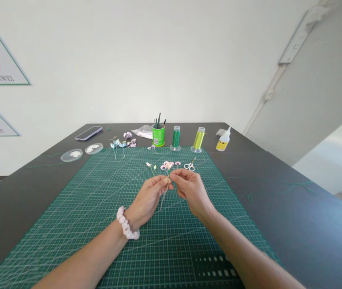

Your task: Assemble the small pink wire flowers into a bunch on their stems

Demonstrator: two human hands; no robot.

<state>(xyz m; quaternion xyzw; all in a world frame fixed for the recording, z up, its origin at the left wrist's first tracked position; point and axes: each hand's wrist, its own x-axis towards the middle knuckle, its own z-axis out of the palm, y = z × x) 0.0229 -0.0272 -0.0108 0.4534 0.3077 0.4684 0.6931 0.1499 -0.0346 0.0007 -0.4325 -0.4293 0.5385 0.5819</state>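
Centre of frame: a pale flower spray [168, 165] is held upright above the green cutting mat [92, 216], its stems trailing below the hands. The left hand [149, 196] has thumb and forefinger pressed together on those stems. The right hand [191, 189] has its fingertips drawn together beside them; from where I stand, I cannot tell what they grip. White-handled scissors [191, 165] lie just beyond, right of centre. Upper right: a glue bottle [223, 141], standing upright.

flower stem [164, 196] over cutting mat [98, 208], scissors [192, 162] behind at right, spools [176, 138] beyond, tin [158, 137] left of spools, glue bottle [223, 141] right
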